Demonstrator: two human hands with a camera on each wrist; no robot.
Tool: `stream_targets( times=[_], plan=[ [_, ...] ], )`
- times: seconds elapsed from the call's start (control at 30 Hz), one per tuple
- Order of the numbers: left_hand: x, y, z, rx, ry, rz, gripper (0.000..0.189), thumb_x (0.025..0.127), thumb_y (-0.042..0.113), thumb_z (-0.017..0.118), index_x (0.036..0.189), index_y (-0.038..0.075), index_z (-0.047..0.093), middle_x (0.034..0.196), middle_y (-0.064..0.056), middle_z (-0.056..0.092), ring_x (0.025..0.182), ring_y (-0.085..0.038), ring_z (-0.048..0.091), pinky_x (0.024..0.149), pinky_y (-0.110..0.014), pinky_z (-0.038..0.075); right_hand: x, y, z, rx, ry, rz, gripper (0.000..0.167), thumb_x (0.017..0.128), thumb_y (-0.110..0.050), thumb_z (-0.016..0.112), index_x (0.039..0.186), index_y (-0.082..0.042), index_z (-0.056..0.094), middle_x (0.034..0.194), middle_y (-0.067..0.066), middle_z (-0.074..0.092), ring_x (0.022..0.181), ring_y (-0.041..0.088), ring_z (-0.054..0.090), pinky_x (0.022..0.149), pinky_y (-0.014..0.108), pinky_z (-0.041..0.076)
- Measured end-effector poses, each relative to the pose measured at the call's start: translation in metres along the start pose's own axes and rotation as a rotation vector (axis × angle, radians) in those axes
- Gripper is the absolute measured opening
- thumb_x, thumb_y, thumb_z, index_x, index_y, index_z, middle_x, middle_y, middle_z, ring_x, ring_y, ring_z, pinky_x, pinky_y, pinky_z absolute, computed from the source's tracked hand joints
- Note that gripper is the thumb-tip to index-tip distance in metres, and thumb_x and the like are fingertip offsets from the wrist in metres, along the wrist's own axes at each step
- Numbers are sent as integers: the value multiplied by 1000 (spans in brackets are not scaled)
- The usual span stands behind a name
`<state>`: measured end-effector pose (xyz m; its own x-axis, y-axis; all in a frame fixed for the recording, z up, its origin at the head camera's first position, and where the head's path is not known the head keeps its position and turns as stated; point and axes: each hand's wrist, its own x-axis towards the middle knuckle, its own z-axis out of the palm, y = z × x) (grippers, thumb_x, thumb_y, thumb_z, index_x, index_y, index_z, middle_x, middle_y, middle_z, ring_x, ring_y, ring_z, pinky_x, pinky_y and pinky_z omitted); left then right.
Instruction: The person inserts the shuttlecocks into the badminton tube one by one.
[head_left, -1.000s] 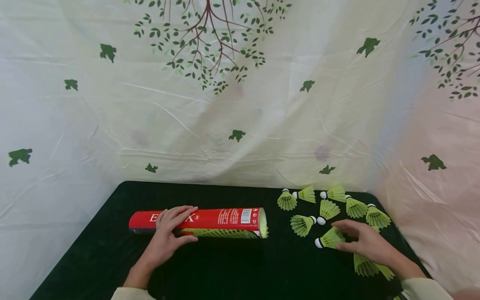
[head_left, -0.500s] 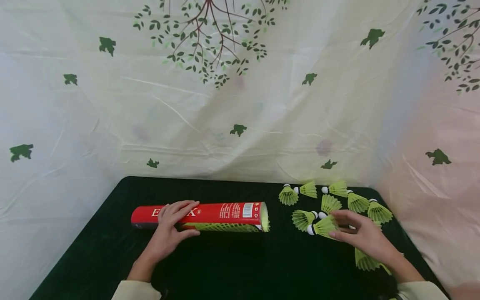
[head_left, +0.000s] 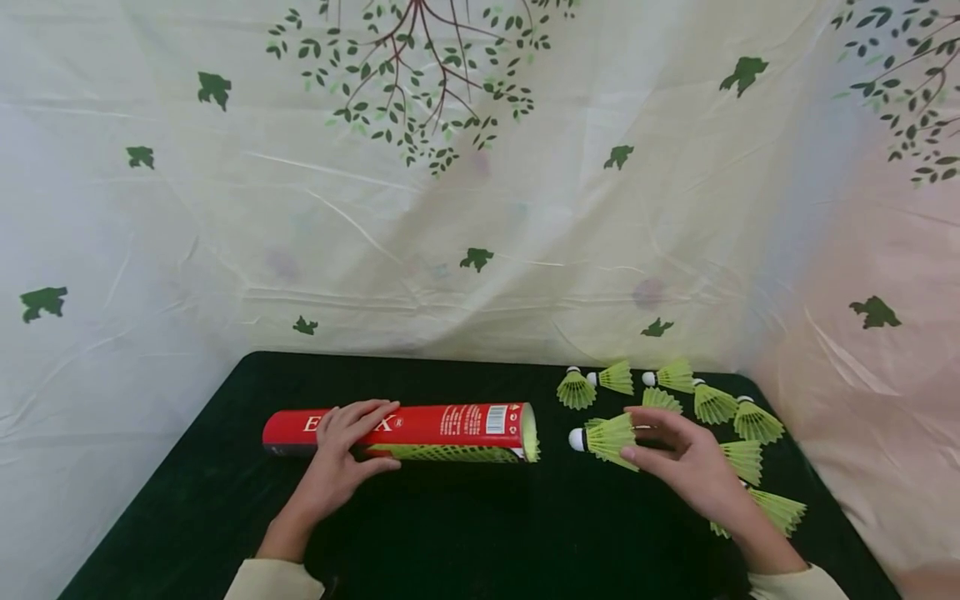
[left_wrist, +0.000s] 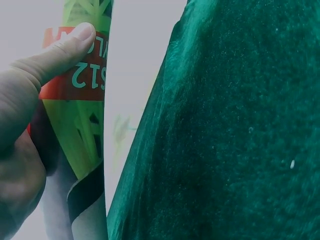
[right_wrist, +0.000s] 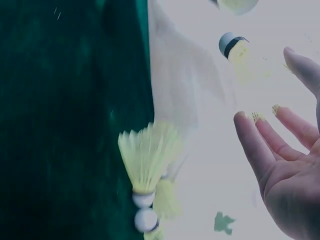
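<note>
A red shuttlecock tube (head_left: 457, 423) lies on its side on the dark green cloth, its open end (head_left: 530, 433) facing right with yellow skirt edges showing in it. My left hand (head_left: 341, 446) grips the tube around its middle, thumb on the near side; the left wrist view shows the thumb (left_wrist: 65, 52) across the printed label. Right of the opening, my right hand (head_left: 693, 467) pinches a yellow shuttlecock (head_left: 609, 437) by its skirt. The white cork (head_left: 577, 439) points left at the tube, a short gap apart. In the right wrist view the held shuttlecock (right_wrist: 235, 47) is washed out.
Several loose yellow shuttlecocks lie at the right, among them one at the back (head_left: 576, 390), one by the right edge (head_left: 757, 421) and one beside the right forearm (head_left: 778, 508). A pale patterned curtain (head_left: 375, 275) hangs behind the table.
My right hand has carried the shuttlecock leftward from among the loose ones, bringing its cork nearer to the tube's opening. My left hand keeps its hold on the tube.
</note>
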<state>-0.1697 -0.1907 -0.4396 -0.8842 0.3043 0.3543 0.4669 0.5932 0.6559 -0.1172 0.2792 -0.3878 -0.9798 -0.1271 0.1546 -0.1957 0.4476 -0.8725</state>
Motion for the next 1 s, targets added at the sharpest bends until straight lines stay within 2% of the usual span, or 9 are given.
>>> stream_targets(
  times=[0.2, 0.5, 0.77, 1.0],
  plan=[
    [0, 0, 0, 6, 0, 3, 81, 75, 21, 90, 145, 35, 52, 143, 0, 48, 130, -26, 37, 109, -66, 8, 6, -15, 20, 96, -12, -35, 47, 92, -17, 75, 135, -8, 59, 131, 15, 58, 111, 9, 62, 82, 31, 56],
    [-1, -1, 2, 9, -2, 11, 81, 75, 23, 90, 145, 36, 52, 143, 0, 49, 130, -26, 38, 109, -67, 8, 11, -30, 44, 164, -22, -69, 44, 90, -15, 77, 130, -7, 62, 129, 15, 59, 113, 23, 62, 80, 34, 57],
    [-1, -2, 3, 17, 2, 2, 82, 74, 22, 91, 145, 36, 52, 143, 0, 49, 130, -26, 38, 109, -67, 8, 17, -31, 64, 218, -43, -34, 47, 89, -18, 79, 131, -11, 61, 129, 13, 59, 116, 31, 60, 81, 33, 57],
    [0, -3, 3, 23, 3, 2, 83, 74, 23, 91, 145, 37, 52, 143, 0, 49, 129, -26, 38, 109, -67, 8, 19, -35, 75, 248, -98, -10, 59, 87, -18, 80, 140, -13, 54, 133, 14, 54, 119, 33, 56, 89, 31, 55]
  ],
)
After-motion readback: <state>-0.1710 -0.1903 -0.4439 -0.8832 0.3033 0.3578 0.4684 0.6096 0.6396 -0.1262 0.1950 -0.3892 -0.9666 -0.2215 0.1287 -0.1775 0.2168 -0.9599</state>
